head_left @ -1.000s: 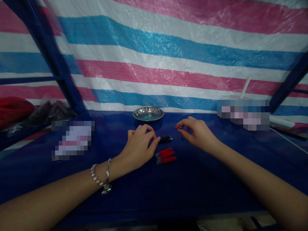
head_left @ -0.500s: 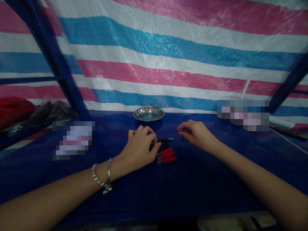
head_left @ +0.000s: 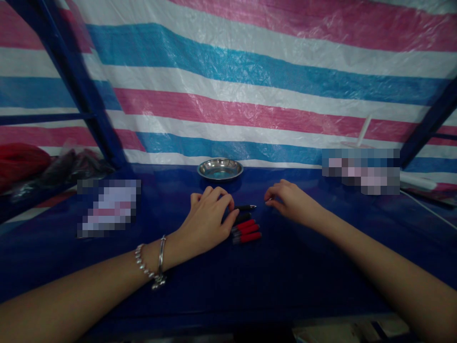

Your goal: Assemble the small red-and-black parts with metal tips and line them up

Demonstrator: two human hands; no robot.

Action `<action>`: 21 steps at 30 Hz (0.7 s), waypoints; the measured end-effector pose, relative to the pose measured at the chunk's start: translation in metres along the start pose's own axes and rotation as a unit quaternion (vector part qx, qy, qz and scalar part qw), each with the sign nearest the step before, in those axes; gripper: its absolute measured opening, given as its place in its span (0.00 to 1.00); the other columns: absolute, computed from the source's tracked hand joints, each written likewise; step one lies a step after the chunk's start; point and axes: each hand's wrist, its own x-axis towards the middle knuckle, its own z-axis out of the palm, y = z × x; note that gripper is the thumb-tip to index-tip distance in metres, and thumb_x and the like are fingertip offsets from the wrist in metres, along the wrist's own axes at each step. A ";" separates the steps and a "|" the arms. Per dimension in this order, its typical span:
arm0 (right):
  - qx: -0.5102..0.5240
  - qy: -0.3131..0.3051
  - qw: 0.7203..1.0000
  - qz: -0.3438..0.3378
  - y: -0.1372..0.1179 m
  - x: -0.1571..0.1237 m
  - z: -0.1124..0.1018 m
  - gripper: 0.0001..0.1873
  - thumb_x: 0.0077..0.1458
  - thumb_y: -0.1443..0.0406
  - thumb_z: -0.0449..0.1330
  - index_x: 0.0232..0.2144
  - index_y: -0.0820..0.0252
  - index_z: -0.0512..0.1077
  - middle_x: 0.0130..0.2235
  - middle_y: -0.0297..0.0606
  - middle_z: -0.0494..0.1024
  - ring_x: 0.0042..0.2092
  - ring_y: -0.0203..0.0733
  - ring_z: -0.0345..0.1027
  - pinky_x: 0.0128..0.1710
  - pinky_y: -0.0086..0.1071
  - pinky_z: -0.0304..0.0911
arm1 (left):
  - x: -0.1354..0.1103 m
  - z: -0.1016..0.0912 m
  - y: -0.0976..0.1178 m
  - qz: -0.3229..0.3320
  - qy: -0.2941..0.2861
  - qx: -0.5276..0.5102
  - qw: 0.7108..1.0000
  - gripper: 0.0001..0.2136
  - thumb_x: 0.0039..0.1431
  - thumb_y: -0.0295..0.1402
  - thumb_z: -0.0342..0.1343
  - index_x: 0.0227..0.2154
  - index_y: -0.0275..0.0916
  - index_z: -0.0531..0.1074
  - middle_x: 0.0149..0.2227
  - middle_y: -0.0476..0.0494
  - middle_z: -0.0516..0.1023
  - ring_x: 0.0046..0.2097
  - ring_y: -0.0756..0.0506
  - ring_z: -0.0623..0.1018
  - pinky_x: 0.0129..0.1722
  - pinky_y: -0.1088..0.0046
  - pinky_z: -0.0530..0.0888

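Observation:
My left hand [head_left: 210,216], with bracelets on the wrist, rests over the table, thumb and forefinger closed on a black pen [head_left: 245,207]. Its silver tip points right, toward my other hand. Just below lies another black pen-like piece [head_left: 244,218], partly behind my left thumb. Several red pen caps or pens [head_left: 250,230] are lined up nearer to me, their clear left ends beside the thumb. My right hand [head_left: 291,202] hovers a short way right of the pen tip, fingers curled in a pinch. Whatever small thing sits between those fingertips is too hidden to name.
A shiny metal dish [head_left: 220,178] stands at the back of the blue table [head_left: 285,281], against a striped plastic sheet [head_left: 228,105]. Blurred-out items lie at left [head_left: 112,207] and right [head_left: 371,176]. A white cable [head_left: 428,209] runs along the right side.
My right hand has shifted slightly, its fingers curling in, and the small dark bit under its fingertips no longer shows. The left thumb and forefinger have closed together a little at the pen.

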 end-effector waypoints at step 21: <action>-0.047 -0.036 0.998 0.008 0.002 -0.001 0.007 0.05 0.50 0.66 0.54 0.31 0.60 0.69 0.33 0.41 0.70 0.38 0.41 0.61 0.37 0.32 0.56 | 0.002 0.005 -0.009 -0.017 0.005 0.026 1.000 0.06 0.56 0.31 0.49 0.36 0.41 0.66 0.38 0.48 0.69 0.41 0.44 0.65 0.34 0.67 0.56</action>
